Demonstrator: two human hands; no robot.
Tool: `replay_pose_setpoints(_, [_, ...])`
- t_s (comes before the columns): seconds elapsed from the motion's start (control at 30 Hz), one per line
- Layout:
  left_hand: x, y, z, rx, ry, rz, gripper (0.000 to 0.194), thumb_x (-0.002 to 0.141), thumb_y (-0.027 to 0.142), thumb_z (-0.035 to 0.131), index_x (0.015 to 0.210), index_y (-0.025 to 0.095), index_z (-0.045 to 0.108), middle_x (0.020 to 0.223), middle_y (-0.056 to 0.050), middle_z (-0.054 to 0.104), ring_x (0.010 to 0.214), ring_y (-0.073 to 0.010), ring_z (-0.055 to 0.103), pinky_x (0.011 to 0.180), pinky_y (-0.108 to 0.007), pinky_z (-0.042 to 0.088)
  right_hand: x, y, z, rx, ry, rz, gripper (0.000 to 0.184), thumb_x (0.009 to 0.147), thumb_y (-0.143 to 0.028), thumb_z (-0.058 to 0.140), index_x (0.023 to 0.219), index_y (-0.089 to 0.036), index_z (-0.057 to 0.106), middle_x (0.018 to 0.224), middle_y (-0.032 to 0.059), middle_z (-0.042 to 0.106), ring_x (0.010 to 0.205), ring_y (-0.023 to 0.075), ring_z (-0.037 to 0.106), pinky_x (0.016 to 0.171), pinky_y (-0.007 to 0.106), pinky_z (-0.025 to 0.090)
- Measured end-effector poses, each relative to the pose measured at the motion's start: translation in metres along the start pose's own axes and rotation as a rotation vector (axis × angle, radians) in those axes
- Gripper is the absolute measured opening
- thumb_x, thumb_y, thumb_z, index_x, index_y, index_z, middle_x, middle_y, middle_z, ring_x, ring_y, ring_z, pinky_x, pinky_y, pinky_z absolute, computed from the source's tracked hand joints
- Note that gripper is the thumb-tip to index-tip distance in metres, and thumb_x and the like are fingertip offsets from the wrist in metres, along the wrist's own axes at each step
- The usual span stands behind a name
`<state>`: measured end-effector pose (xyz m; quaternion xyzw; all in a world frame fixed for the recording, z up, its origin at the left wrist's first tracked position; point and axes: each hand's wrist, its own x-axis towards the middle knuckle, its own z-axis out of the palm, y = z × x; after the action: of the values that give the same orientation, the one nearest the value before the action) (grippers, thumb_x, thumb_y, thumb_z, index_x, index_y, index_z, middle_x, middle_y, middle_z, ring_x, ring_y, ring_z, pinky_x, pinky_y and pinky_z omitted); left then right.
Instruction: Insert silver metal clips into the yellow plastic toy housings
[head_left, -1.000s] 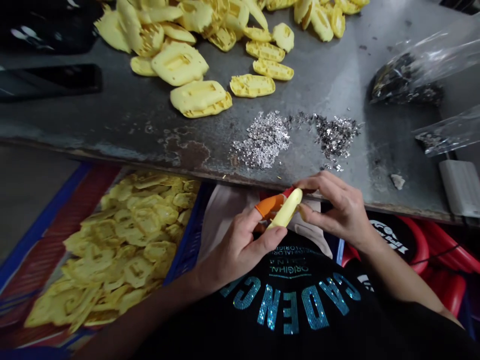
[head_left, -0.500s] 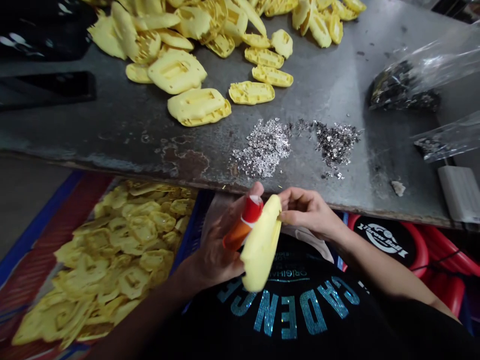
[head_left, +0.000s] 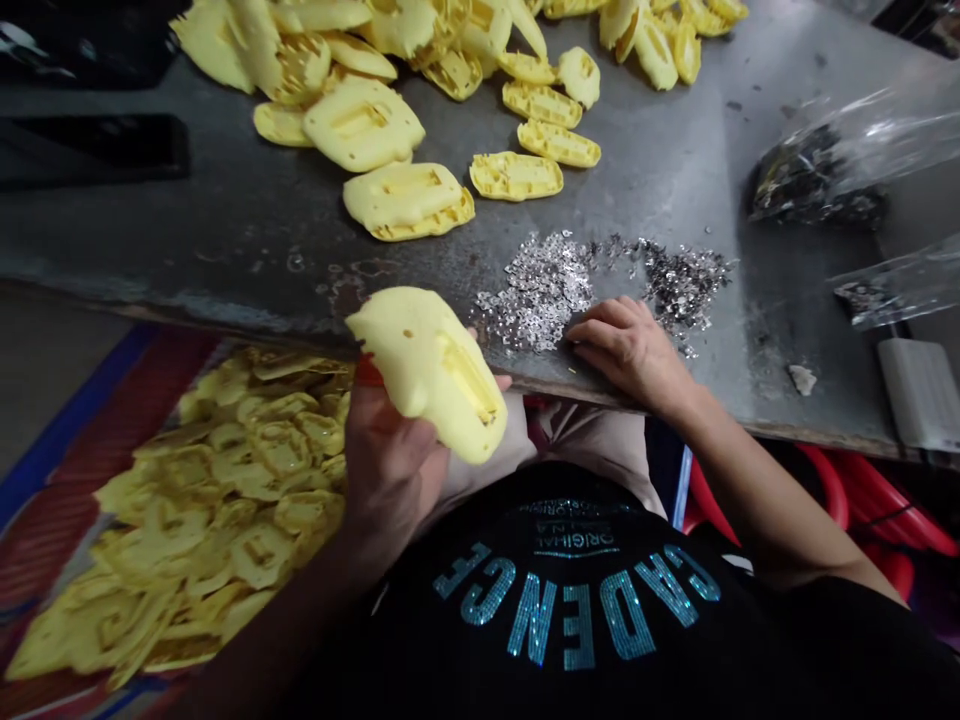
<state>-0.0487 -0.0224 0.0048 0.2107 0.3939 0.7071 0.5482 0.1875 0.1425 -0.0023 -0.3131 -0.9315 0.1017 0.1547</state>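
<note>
My left hand (head_left: 394,455) is closed round a yellow plastic shell (head_left: 431,350), held tilted above the table's front edge. The shell's smooth outer face, with a long slot and a small hole, is turned up. A bit of a red object (head_left: 367,371) shows between that hand and the shell; most of it is hidden. On the tabletop, my right hand (head_left: 634,350) rests with fingers drawn together beside a heap of small silver metal pieces (head_left: 544,285). Whatever its fingertips pinch is hidden. A darker heap of metal pieces (head_left: 686,280) lies just beyond this hand.
Several yellow shells (head_left: 405,195) lie along the back of the metal table (head_left: 247,230). More shells (head_left: 247,510) fill a low heap at left below. Clear bags of dark parts (head_left: 817,185) and a white box (head_left: 919,390) are at right, a dark flat object (head_left: 90,150) at left.
My right hand has left the shell and reached forward to the metal pieces. My left hand has moved left and forward, turning the shell's outer face up; the red-orange tube is now mostly hidden.
</note>
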Motion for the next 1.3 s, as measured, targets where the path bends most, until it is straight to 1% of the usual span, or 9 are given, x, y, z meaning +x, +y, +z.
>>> replay_pose_setpoints(0.1, [0.000,-0.002,0.009,0.067,0.043,0.016,0.068,0.080,0.054,0.094,0.138,0.025,0.074,0.138,-0.011,0.079,0.125,-0.0370,0.075,0.058,-0.030,0.063,0.003,0.006,0.010,-0.070,-0.028,-0.027,0.019,0.113,-0.030,0.059,0.111,-0.022,0.076,0.114,0.0102,0.078,0.104,0.0288,0.063,0.091,0.044,0.048])
replay_pose_setpoints(0.23, [-0.002,-0.008,0.009,-0.061,-0.055,-0.275,0.060,0.089,0.056,0.081,0.140,0.025,0.073,0.137,-0.011,0.081,0.098,-0.0322,0.083,0.054,-0.030,0.065,0.001,0.003,0.015,-0.058,0.011,0.016,0.022,0.114,-0.029,0.051,0.108,-0.023,0.071,0.110,0.0119,0.075,0.103,0.0293,0.062,0.091,0.043,0.048])
replay_pose_setpoints(0.4, [-0.002,-0.022,0.011,-0.154,-0.218,-0.522,0.066,0.092,0.063,0.075,0.141,0.019,0.074,0.138,-0.017,0.080,0.100,-0.0359,0.085,0.052,-0.030,0.066,-0.008,-0.002,-0.006,0.147,0.174,0.057,0.015,0.112,-0.025,0.049,0.107,-0.024,0.064,0.107,0.0076,0.074,0.098,0.0233,0.067,0.088,0.037,0.052])
replay_pose_setpoints(0.5, [-0.002,-0.028,0.017,-0.211,-0.284,-0.606,0.064,0.095,0.060,0.073,0.142,0.017,0.073,0.140,-0.020,0.079,0.102,-0.0372,0.086,0.054,-0.031,0.068,-0.013,0.002,-0.018,0.126,0.198,0.073,0.013,0.110,-0.025,0.051,0.105,-0.025,0.063,0.102,0.0062,0.075,0.091,0.0222,0.066,0.082,0.036,0.050])
replay_pose_setpoints(0.67, [-0.005,-0.031,0.024,-0.226,-0.346,-0.637,0.061,0.098,0.058,0.069,0.141,0.014,0.071,0.141,-0.021,0.078,0.101,-0.0357,0.086,0.054,-0.031,0.069,-0.021,0.007,-0.026,0.118,0.161,0.141,0.015,0.106,-0.023,0.056,0.099,-0.023,0.070,0.099,0.0089,0.075,0.088,0.0238,0.067,0.080,0.038,0.050])
replay_pose_setpoints(0.77, [-0.007,-0.031,0.024,-0.235,-0.361,-0.649,0.061,0.099,0.057,0.069,0.143,0.015,0.070,0.140,-0.021,0.079,0.102,-0.0357,0.086,0.056,-0.031,0.070,-0.029,-0.009,-0.036,0.469,0.179,0.154,0.011,0.106,-0.030,0.067,0.102,-0.023,0.075,0.099,0.0048,0.079,0.089,0.0197,0.071,0.081,0.034,0.054])
replay_pose_setpoints(0.9, [-0.010,-0.030,0.025,-0.235,-0.392,-0.659,0.056,0.102,0.060,0.067,0.140,0.018,0.071,0.134,-0.017,0.082,0.100,-0.0341,0.087,0.054,-0.029,0.070,-0.035,-0.035,-0.054,0.958,-0.048,0.170,0.019,0.105,-0.040,0.076,0.107,-0.021,0.079,0.097,0.0020,0.080,0.083,0.0152,0.075,0.079,0.029,0.059])
replay_pose_setpoints(1.1, [-0.016,-0.031,0.027,-0.219,-0.437,-0.673,0.055,0.101,0.065,0.069,0.137,0.023,0.072,0.129,-0.012,0.083,0.096,-0.0326,0.087,0.053,-0.027,0.069,-0.035,-0.041,-0.063,0.912,-0.105,0.097,0.016,0.103,-0.035,0.078,0.110,-0.021,0.079,0.100,0.0020,0.081,0.088,0.0148,0.075,0.081,0.028,0.059])
replay_pose_setpoints(1.3, [-0.018,-0.033,0.029,-0.229,-0.465,-0.701,0.053,0.103,0.063,0.067,0.138,0.023,0.072,0.126,-0.011,0.084,0.098,-0.0316,0.087,0.053,-0.025,0.069,-0.029,-0.042,-0.072,0.981,-0.181,0.098,0.012,0.101,-0.035,0.079,0.101,-0.024,0.073,0.090,-0.0010,0.077,0.075,0.0138,0.071,0.069,0.029,0.062])
